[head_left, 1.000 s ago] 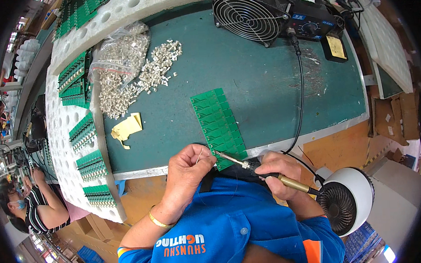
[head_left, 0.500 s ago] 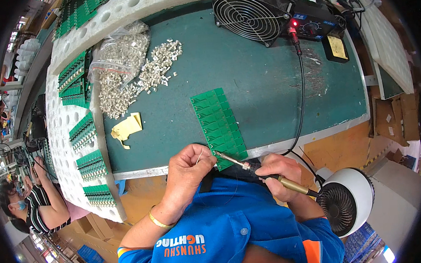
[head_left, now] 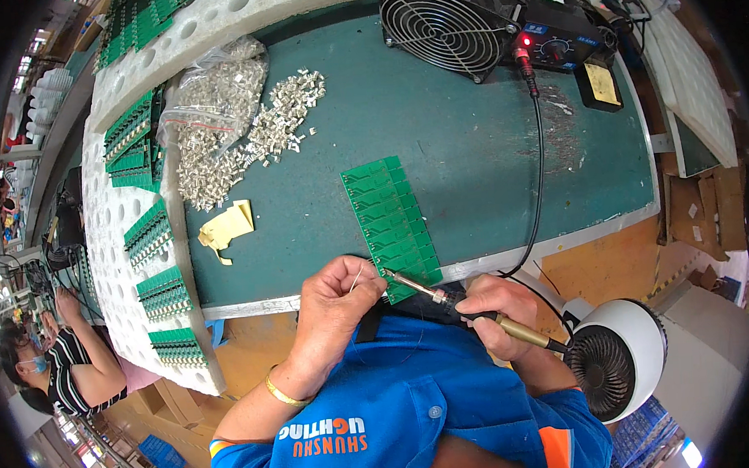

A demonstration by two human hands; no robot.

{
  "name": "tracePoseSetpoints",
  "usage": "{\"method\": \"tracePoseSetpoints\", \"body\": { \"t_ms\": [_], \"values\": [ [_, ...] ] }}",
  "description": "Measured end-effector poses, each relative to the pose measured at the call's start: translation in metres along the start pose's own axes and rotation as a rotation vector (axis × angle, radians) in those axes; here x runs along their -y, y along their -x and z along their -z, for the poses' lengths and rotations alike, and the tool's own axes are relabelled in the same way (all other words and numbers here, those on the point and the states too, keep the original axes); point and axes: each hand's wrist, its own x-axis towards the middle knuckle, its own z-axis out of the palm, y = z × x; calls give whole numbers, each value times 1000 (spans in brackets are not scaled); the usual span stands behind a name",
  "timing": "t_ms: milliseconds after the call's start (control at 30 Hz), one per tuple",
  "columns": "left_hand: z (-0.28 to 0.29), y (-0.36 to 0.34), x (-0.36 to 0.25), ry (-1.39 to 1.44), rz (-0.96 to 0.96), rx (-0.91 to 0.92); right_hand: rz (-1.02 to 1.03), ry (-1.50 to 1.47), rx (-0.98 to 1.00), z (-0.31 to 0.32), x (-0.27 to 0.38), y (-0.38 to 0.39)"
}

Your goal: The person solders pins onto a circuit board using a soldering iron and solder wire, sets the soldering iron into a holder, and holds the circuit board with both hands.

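Observation:
A green circuit board panel [head_left: 393,219] lies at the front edge of the dark green bench, divided crosswise into several strips. In my right hand [head_left: 499,312] is a soldering iron [head_left: 528,332], gripped by its handle. Its metal tip meets the panel's left edge near the front. My left hand [head_left: 339,293] is closed beside that spot, pinching a thin wire [head_left: 356,279] that looks like solder between thumb and forefinger. The wire's end near the tip is too fine to make out.
Small metallic parts [head_left: 288,111] lie heaped beside a clear plastic bag [head_left: 219,90]. White foam [head_left: 104,240] on the left holds green boards [head_left: 164,294]. A soldering station [head_left: 551,42], black fan [head_left: 440,31] and sponge tray [head_left: 601,85] stand at the back; a white fan [head_left: 635,352] is right. Yellow paper [head_left: 226,231] lies left.
Almost nothing differs. Both hands, the iron and the board keep their places, with only a very slight shift of the whole picture.

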Motion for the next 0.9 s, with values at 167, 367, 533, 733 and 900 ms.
{"method": "tracePoseSetpoints", "body": {
  "t_ms": [167, 367, 533, 733, 900],
  "values": [
    [-1, 0, -2, -11, 3, -6, -19, -14, -9, 0, -1, 2],
    [2, 0, 0, -6, 3, 14, 34, 32, 10, -2, 0, 2],
    [1, -1, 2, 12, 2, 3, -14, 13, -2, 0, 1, -1],
    [2, -2, 5, 12, -16, 5, -33, 4, -26, -4, 4, 1],
    [3, -2, 5, 24, 4, -3, 1, 19, -48, -6, 4, 1]
  ]
}}
